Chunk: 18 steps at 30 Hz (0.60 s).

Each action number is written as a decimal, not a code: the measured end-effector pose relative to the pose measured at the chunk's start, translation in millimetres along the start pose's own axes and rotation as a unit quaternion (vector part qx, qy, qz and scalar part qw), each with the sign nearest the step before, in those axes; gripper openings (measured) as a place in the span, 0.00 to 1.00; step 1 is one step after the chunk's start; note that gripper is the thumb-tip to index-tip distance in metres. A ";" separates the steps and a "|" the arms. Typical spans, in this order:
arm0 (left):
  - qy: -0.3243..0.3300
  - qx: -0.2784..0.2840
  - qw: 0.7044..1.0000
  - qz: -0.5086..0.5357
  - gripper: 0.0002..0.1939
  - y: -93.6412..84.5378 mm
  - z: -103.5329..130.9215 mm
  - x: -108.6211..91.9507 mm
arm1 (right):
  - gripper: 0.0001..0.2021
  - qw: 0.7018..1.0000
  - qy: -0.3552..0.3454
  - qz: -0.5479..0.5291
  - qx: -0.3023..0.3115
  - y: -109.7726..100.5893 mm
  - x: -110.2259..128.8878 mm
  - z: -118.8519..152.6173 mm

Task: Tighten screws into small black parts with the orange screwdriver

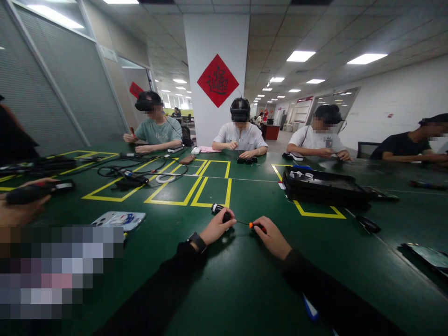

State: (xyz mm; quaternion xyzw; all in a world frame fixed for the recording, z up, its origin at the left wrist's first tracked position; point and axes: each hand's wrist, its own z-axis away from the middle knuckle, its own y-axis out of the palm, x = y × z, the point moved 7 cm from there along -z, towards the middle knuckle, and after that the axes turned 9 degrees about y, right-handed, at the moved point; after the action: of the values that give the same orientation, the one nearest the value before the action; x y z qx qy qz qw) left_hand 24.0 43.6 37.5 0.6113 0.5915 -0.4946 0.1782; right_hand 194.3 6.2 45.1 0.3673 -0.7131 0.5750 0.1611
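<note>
My left hand (217,227), with a dark watch on its wrist, is closed around a black cylindrical tool (217,209) whose white-banded end sticks out at the upper left. My right hand (271,235) grips a screwdriver (251,225) with an orange collar and a dark, partly hidden handle. Its thin shaft points left and reaches the fingertips of my left hand. Whether the tip touches the black tool cannot be made out. Both hands are low over the green table (245,280).
Black trays (325,184) are stacked at the right, near a black-handled tool (368,224). Cables and a black device (131,181) lie at the left among yellow tape outlines. A metal plate (135,220) lies left of my hands. A neighbour's hand (21,210) holds a dark tool. Several people sit opposite.
</note>
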 end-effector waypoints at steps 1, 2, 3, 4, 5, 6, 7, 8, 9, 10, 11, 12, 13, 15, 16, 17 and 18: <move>-0.002 0.001 1.000 0.000 0.09 0.1 -0.1 0.6 | 0.10 1.000 0.000 -0.002 -0.001 0.1 -0.6 -0.3; -0.006 0.003 1.000 0.000 0.09 0.2 -0.1 1.5 | 0.10 1.000 0.000 -0.004 -0.003 0.0 -1.1 -0.7; -0.009 0.006 1.000 0.001 0.10 0.6 -0.1 2.5 | 0.10 1.000 0.000 -0.005 -0.005 -0.1 -1.5 -1.0; -0.011 0.008 1.000 0.001 0.10 0.8 -0.1 3.4 | 0.10 1.000 -0.001 -0.004 -0.006 -0.2 -1.7 -1.1; -0.011 0.008 1.000 0.000 0.10 1.0 -0.2 4.0 | 0.10 1.000 -0.002 -0.003 -0.008 -0.4 -1.6 -1.1; -0.009 0.007 1.000 -0.002 0.10 0.8 -0.3 4.4 | 0.09 1.000 -0.003 -0.001 -0.009 -0.7 -1.4 -0.9; -0.006 0.005 1.000 -0.004 0.09 0.5 -0.3 4.5 | 0.08 1.000 -0.005 0.000 -0.009 -1.0 -1.0 -0.5; -0.003 0.002 1.000 -0.007 0.09 0.2 -0.4 4.4 | 0.07 1.000 -0.007 0.001 -0.011 -1.4 -0.5 0.0; 0.000 0.000 1.000 -0.009 0.09 -0.1 -0.4 4.1 | 0.06 1.000 -0.008 0.001 -0.013 -1.8 -0.2 0.6; 0.004 0.000 1.000 -0.011 0.09 -0.2 -0.4 3.7 | 0.05 1.000 -0.008 0.000 -0.016 -2.2 0.1 1.2; 0.007 0.001 1.000 -0.013 0.09 -0.1 -0.4 3.2 | 0.06 1.000 -0.009 -0.001 -0.017 -2.3 0.3 1.7; 0.011 0.002 1.000 -0.014 0.09 0.0 -0.4 2.6 | 0.06 1.000 -0.009 -0.003 -0.019 -2.3 0.4 2.0; 0.015 0.002 1.000 -0.014 0.09 0.1 -0.5 2.0 | 0.07 1.000 -0.009 -0.004 -0.019 -2.1 0.3 2.2; 0.019 0.005 1.000 -0.013 0.09 0.6 -0.5 1.4 | 0.08 1.000 -0.009 -0.005 -0.015 -1.1 -0.1 2.1; 0.017 0.007 1.000 -0.011 0.09 1.0 -0.5 1.6 | 0.08 1.000 -0.008 -0.004 -0.014 -0.8 -0.4 1.8; 0.014 0.010 1.000 -0.009 0.09 1.4 -0.5 2.1 | 0.08 1.000 -0.007 -0.003 -0.011 -0.4 -0.8 1.3; 0.011 0.011 1.000 -0.006 0.10 1.7 -0.5 2.6 | 0.07 1.000 -0.007 -0.001 -0.008 0.0 -1.0 0.9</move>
State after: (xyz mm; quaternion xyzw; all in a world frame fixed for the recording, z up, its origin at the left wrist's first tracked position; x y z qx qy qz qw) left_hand 25.3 45.0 34.9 0.6150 0.5918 -0.4954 0.1619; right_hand 195.1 5.7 44.2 0.3707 -0.7185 0.5665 0.1593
